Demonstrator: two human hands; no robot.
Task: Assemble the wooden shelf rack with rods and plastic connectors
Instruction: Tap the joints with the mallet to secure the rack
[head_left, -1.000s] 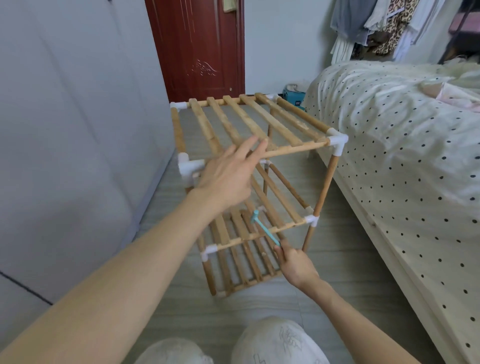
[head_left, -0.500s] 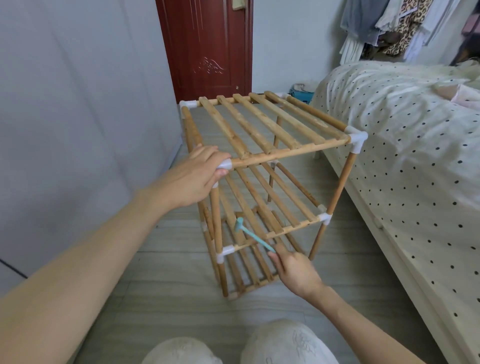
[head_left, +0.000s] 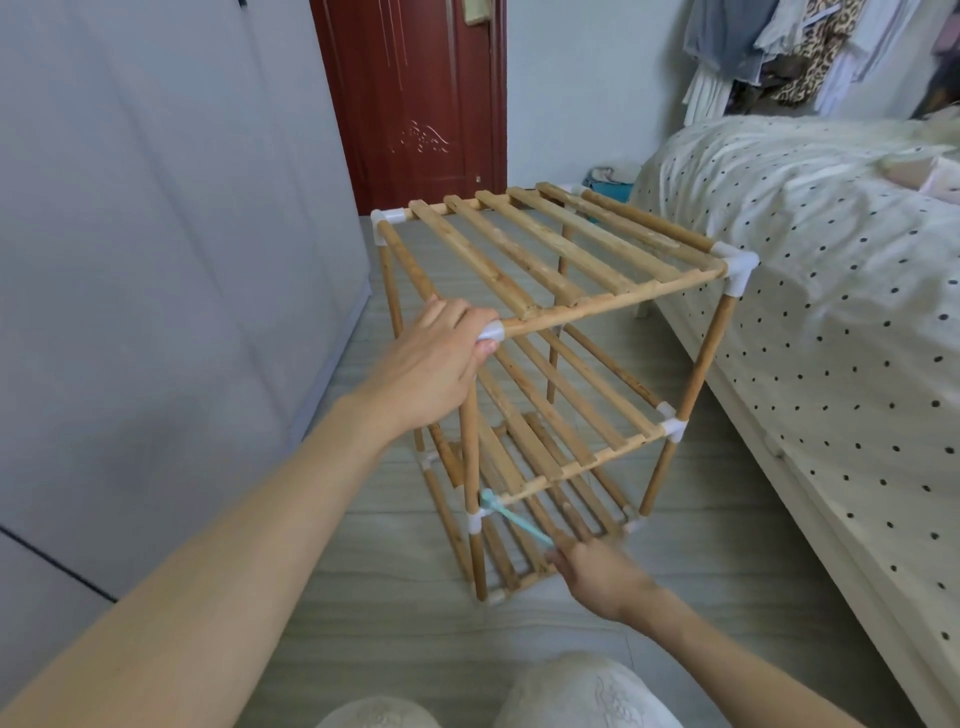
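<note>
A three-tier wooden shelf rack (head_left: 566, 254) of rods joined by white plastic connectors stands on the floor in front of me. My left hand (head_left: 436, 358) grips its near-left top corner, fingers curled over the white connector (head_left: 491, 331) there. Lower down, my right hand (head_left: 597, 574) holds the handle of a small light-blue mallet (head_left: 511, 517). The mallet's head sits against the near-left connector (head_left: 474, 521) of the middle tier. The near-right top connector (head_left: 736, 270) is in plain sight.
A bed (head_left: 841, 322) with a dotted cover runs along the right, close to the rack. A grey wardrobe wall (head_left: 156, 260) is on the left and a dark red door (head_left: 415, 98) behind. Clothes (head_left: 769, 57) hang at the back right. My knees (head_left: 587, 696) are at the bottom edge.
My left hand has moved from lying flat on the top slats to gripping the near-left top corner. My right hand has swung the mallet left and down onto the middle-tier connector.
</note>
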